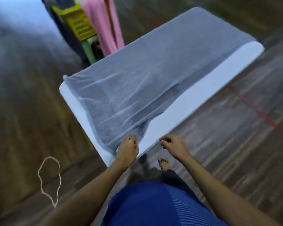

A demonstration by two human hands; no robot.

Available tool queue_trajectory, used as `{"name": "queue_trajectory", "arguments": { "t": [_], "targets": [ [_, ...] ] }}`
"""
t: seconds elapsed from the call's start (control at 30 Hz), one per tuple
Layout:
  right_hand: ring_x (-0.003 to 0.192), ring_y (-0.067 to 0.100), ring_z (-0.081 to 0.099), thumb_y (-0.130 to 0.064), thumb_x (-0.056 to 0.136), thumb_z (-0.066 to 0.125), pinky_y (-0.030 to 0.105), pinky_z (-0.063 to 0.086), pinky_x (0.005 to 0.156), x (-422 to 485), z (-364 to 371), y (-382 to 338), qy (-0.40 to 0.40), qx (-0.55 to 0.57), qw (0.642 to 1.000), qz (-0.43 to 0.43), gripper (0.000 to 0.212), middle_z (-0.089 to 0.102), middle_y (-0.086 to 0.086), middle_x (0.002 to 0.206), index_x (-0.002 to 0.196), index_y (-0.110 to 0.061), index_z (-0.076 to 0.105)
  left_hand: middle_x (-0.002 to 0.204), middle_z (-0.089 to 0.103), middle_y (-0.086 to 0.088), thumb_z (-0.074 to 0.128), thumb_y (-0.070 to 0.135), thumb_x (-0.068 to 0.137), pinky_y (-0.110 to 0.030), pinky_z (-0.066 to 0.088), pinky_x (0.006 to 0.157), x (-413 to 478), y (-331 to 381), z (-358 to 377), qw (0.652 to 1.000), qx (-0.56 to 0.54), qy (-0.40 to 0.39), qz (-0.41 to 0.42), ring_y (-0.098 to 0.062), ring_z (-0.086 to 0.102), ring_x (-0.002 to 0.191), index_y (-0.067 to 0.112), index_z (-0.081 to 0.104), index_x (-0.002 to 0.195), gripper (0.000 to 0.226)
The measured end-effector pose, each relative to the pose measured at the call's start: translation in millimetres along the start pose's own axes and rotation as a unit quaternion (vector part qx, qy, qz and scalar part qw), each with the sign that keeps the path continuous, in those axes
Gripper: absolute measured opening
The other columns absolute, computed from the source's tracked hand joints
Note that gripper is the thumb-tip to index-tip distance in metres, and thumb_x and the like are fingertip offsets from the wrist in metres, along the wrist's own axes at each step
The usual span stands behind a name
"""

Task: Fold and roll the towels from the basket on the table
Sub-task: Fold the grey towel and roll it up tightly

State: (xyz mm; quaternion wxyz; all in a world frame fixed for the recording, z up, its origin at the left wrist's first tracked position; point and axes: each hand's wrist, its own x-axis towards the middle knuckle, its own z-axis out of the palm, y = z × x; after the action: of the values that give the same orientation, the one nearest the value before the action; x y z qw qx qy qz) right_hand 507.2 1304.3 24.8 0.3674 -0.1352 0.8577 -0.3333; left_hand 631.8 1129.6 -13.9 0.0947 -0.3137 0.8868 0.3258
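A large grey towel (147, 75) lies spread lengthwise over the white table (194, 88), wrinkled toward its near end. My left hand (127, 148) grips the towel's near corner at the table's near end. My right hand (171, 144) hovers just right of it over the table's edge, fingers curled, holding nothing that I can make out. The yellow basket (78, 23) stands on a green stool beyond the table's far left, with a pink towel (105, 30) hanging over its side. The picture is blurred by motion.
A looped pale cord (49, 178) lies on the wooden floor at the left. A red line (251, 105) runs across the floor at the right. A dark cloth (59, 25) hangs beside the basket. My bare foot (164, 163) stands below the table's near corner.
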Motion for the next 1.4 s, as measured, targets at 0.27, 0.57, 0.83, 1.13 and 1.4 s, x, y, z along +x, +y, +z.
{"name": "queue_trajectory", "arguments": {
  "t": [0.27,0.57,0.83,1.13,1.4],
  "targets": [
    [0.087,0.015,0.064,-0.01,0.089,0.057,0.02,0.042,0.076,51,-26,-7,-0.134,-0.176,0.967,-0.126,0.021,0.071,0.001,0.09,0.102,-0.015,0.072,0.106,0.064,-0.016,0.074,0.004,0.072,-0.045,0.054,0.083,-27,6,30,0.998,0.029,0.06,-0.017,-0.038,0.06,0.097,0.003,0.066,0.108,0.037],
    [0.118,0.024,0.047,-0.011,0.088,0.058,0.036,0.042,0.098,70,6,-23,-0.197,-0.348,0.85,-0.344,0.034,0.055,0.003,0.126,0.122,-0.015,0.06,0.087,0.059,-0.008,0.059,-0.001,0.074,-0.033,0.043,0.066,-43,15,25,0.987,-0.035,0.15,-0.049,-0.029,0.055,0.079,0.007,0.061,0.085,0.013],
    [0.096,0.023,0.059,-0.018,0.086,0.065,0.036,0.03,0.089,78,-4,-2,-0.048,-0.363,0.835,-0.41,0.015,0.063,-0.001,0.1,0.101,-0.021,0.066,0.083,0.056,0.001,0.059,0.005,0.079,-0.033,0.045,0.066,-53,24,21,0.97,-0.118,0.21,-0.025,-0.013,0.049,0.074,0.01,0.06,0.081,0.005],
    [0.087,0.023,0.06,-0.017,0.079,0.07,0.032,0.043,0.075,54,-33,29,-0.072,-0.24,0.886,-0.391,0.011,0.066,-0.002,0.09,0.089,-0.018,0.065,0.113,0.061,-0.001,0.067,0.026,0.081,-0.037,0.039,0.087,-39,46,49,0.986,0.076,0.124,0.086,-0.023,0.053,0.104,0.017,0.062,0.115,0.035],
    [0.105,0.018,0.059,-0.031,0.081,0.063,0.035,0.027,0.084,70,-62,42,-0.076,-0.422,0.838,-0.337,0.012,0.066,-0.008,0.102,0.092,-0.029,0.063,0.099,0.064,-0.009,0.057,0.006,0.09,-0.036,0.051,0.076,-56,49,60,0.985,0.012,0.133,0.112,-0.028,0.06,0.088,0.007,0.065,0.101,0.013]
  ]
}}
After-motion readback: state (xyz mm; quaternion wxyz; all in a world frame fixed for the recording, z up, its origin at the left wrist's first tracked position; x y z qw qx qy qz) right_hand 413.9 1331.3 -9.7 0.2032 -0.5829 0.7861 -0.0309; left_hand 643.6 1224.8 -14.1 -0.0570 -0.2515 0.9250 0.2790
